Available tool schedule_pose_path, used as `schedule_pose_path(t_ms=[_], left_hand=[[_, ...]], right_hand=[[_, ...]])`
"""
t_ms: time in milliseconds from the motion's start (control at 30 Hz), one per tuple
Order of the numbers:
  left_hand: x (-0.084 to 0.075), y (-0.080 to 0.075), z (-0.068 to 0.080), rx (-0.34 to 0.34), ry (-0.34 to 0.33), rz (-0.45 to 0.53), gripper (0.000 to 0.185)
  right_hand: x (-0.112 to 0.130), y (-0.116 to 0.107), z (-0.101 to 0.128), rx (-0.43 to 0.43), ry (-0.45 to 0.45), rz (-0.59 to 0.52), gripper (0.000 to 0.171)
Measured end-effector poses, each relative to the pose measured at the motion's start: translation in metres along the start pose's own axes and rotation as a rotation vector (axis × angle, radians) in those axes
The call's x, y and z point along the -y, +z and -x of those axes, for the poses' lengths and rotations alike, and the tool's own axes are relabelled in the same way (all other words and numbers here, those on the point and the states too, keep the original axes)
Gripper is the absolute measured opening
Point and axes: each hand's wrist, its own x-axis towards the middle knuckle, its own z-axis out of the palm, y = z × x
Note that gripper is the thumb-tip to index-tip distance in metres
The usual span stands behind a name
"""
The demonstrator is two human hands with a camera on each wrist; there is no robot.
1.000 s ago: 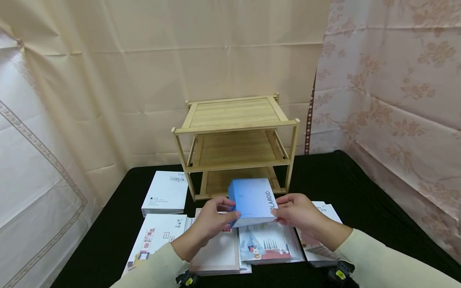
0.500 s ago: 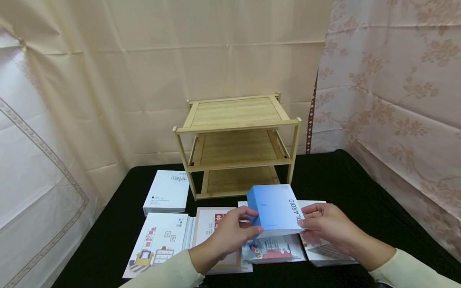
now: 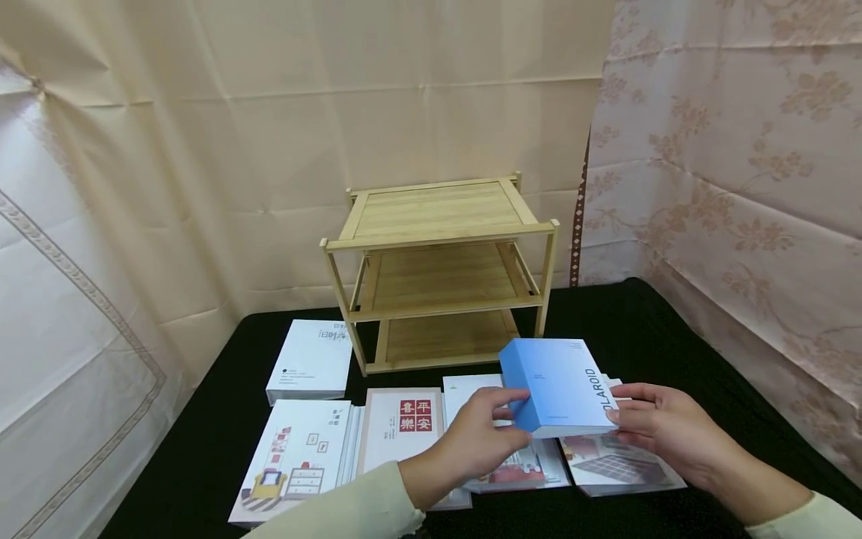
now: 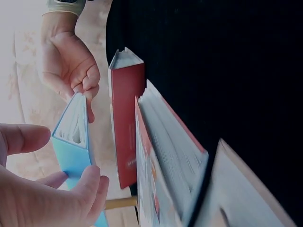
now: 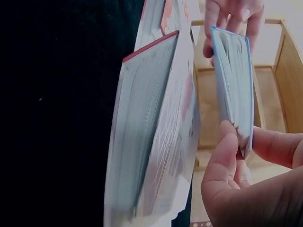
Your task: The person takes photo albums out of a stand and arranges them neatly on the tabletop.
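A thick light-blue book (image 3: 562,388) with "POLAROID" on its cover is held level above the table, right of the middle. My left hand (image 3: 481,434) pinches its near left corner; my right hand (image 3: 663,427) pinches its right edge. In the left wrist view the blue book (image 4: 73,137) shows edge-on between my left hand (image 4: 52,184) and my right hand (image 4: 71,66). The right wrist view shows the blue book (image 5: 234,90) pinched by my right hand (image 5: 246,175), with my left hand (image 5: 232,16) at its far end.
A three-tier bamboo shelf (image 3: 441,273) stands behind on the black table (image 3: 673,329). A white book (image 3: 311,361) lies at its left. Several books lie flat below the hands: an illustrated one (image 3: 292,457), one with red characters (image 3: 404,427), and another (image 3: 622,468) under my right hand.
Both hands have carried the blue book to the right and slightly lower, from in front of the shelf's bottom tier to over the right-hand books. The red-character book is now uncovered.
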Motion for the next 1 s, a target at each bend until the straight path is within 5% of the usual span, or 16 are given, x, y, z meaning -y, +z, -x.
schedule_pose_path(t_ms=[167, 467, 667, 1000], left_hand=[[-0.001, 0.016, -0.011, 0.003, 0.035, -0.01, 0.064], [-0.007, 0.033, -0.04, 0.003, 0.102, -0.208, 0.066], [-0.012, 0.041, -0.052, 0.008, 0.121, -0.193, 0.061], [-0.014, 0.055, -0.067, -0.003, -0.016, -0.167, 0.056]], right_hand=[[-0.006, -0.015, -0.001, -0.016, 0.007, -0.01, 0.084], [-0.009, -0.039, -0.011, -0.064, 0.005, -0.021, 0.083], [-0.011, -0.053, -0.017, -0.111, -0.002, -0.021, 0.076], [-0.016, -0.07, -0.025, -0.195, -0.002, -0.016, 0.07]])
